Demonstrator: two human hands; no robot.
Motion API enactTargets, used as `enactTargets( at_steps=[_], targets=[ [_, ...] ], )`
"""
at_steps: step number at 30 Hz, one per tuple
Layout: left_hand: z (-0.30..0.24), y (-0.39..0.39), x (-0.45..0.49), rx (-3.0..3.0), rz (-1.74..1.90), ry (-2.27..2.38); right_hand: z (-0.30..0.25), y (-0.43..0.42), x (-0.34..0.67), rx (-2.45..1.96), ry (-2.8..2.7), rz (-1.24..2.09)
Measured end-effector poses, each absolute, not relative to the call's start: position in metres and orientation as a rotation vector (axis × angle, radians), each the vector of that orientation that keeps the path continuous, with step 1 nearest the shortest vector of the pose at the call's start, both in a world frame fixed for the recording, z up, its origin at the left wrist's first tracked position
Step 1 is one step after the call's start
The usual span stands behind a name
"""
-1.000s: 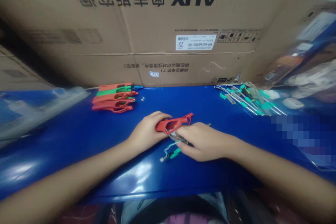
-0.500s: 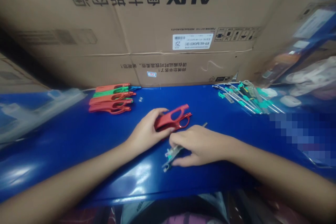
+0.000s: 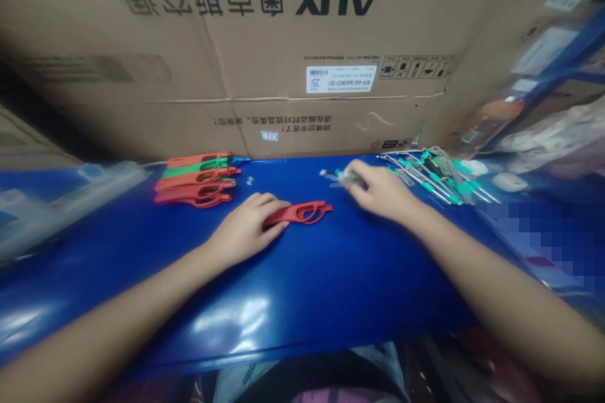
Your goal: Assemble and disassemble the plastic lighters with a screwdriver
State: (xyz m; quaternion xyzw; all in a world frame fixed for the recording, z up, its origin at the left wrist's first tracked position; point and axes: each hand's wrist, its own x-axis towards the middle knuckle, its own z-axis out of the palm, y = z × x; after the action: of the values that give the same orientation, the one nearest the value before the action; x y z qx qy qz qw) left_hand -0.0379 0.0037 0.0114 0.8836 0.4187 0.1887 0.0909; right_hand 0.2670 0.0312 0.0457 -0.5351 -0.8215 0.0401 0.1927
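My left hand (image 3: 258, 223) is closed around the back end of a red lighter casing (image 3: 302, 213), whose looped front points right, low over the blue table. Farther right, my right hand (image 3: 373, 186) pinches a small clear-and-teal lighter part (image 3: 343, 176). It is blurred and partly covered by the fingers. Near that hand lies a pile of metal rods with teal fittings (image 3: 439, 176). Several orange, green and red lighter casings (image 3: 196, 179) lie in a stack at the back left, beyond my left hand.
A large cardboard box (image 3: 265, 56) stands along the back of the blue table (image 3: 283, 296). Clear plastic bags (image 3: 61, 208) lie at the left. On the right are a white rounded object (image 3: 510, 182) and a bottle with orange contents (image 3: 496, 116).
My right hand has moved away from the casing, up and right toward the rod pile, carrying the small part. The casing's two loops, spread before, now lie together; my left hand has shifted slightly left.
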Motion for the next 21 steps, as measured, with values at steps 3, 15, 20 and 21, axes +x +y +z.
enactTargets(
  at_steps=[3,15,20,21],
  targets=[
    [0.009,0.012,-0.046,2.647,0.584,1.232,0.043,0.065,0.308,-2.062,-1.933,-0.122],
    [0.021,0.005,-0.050,2.555,0.468,1.332,0.017,0.085,0.346,-2.223,-1.656,-0.377],
    [0.039,0.009,-0.062,2.518,0.363,1.352,0.003,0.074,0.300,-1.553,-2.108,-0.131],
    [0.048,0.011,-0.068,2.487,0.371,1.360,0.000,0.071,0.291,-1.466,-2.176,-0.092]
  ],
)
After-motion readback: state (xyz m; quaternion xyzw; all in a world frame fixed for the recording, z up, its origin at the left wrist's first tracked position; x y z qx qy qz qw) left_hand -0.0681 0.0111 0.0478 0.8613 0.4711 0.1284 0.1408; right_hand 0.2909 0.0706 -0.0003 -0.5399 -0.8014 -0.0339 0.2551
